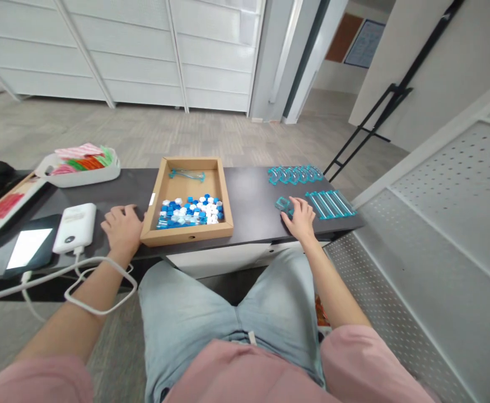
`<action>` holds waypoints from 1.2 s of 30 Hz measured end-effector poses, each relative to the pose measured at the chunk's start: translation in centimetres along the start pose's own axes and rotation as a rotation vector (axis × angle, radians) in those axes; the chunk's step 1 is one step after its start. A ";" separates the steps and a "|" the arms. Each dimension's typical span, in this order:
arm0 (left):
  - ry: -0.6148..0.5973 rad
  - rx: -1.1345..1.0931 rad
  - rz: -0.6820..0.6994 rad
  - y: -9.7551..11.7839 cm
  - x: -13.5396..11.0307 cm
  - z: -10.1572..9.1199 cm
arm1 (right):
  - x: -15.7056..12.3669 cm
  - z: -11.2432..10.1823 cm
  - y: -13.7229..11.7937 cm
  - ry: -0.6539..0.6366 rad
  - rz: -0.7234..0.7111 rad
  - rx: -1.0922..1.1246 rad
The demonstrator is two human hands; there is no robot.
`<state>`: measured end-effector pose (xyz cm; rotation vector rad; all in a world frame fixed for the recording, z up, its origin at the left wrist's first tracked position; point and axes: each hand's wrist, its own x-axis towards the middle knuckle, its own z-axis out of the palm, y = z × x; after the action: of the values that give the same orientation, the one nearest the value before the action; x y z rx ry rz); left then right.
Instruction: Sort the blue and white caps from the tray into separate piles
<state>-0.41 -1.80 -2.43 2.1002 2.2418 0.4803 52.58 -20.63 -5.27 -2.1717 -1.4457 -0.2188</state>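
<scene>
1. Dark tabletop (251,204) carries a cardboard tray (173,238).
2. Left hand (122,229) rests beside it, grip loosely spread, empty.
3. Right hand's (301,220) grip half-curls at a teal piece (282,202), left of teal rods (330,204); cannot tell if held.

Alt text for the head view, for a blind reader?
Person's right hand at small clear-teal pieces near lined-up teal-ended strips on a dark table; left hand beside a cardboard tray of blue and white pieces.

1. Bare desk (251,196) lies between the cardboard box (186,234) and the teal pieces (282,202) by the right hand (302,219).
2. The box's walls bar sideways passage; its top is open.
3. A white cable (55,272) crosses the left forearm (72,330).
</scene>
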 end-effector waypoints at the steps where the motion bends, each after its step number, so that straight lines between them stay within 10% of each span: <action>1: 0.001 0.009 -0.001 0.2 0.0 -0.1 | 0.2 0.2 0.0 0.006 0.030 -0.001; 13: -0.006 0.027 -0.004 0.4 0.0 -0.3 | 3.1 4.2 -4.8 -0.150 -0.120 0.271; 19: 0.008 0.055 0.005 0.5 -0.1 -0.1 | 9.0 7.0 -14.0 -0.096 -0.159 0.615; 26: 0.010 0.075 -0.001 0.5 -0.1 -0.2 | 17.2 9.9 -25.7 -0.214 -0.298 0.322; 36: 0.011 0.065 -0.001 0.8 -0.2 -0.4 | 12.7 11.3 -30.3 -0.567 -0.520 0.512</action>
<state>0.27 -2.07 -1.95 2.1317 2.2954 0.4256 29.05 4.40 0.24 -1.4645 -2.0792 0.5779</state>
